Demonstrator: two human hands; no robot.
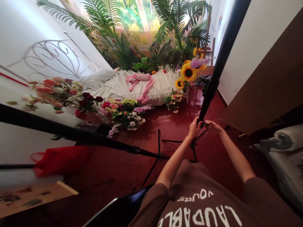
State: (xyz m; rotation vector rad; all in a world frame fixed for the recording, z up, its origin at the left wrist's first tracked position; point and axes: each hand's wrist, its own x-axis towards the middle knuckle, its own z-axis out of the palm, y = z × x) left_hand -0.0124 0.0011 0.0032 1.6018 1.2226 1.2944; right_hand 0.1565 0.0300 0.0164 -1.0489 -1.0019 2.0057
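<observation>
Above a shirt reading "LAUDABLE YOURS", the left hand grips a black pole; the right hand pinches its knob.

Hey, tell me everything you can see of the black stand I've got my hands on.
The black stand has a long, straight pole, metal or plastic by its look, with a bulky collar partway along. It slants across this view and runs out past the top edge, so its top is hidden. Thin legs spread low down. Your left hand wraps the lower pole; your right hand touches a small dark fitting beside it.
</observation>
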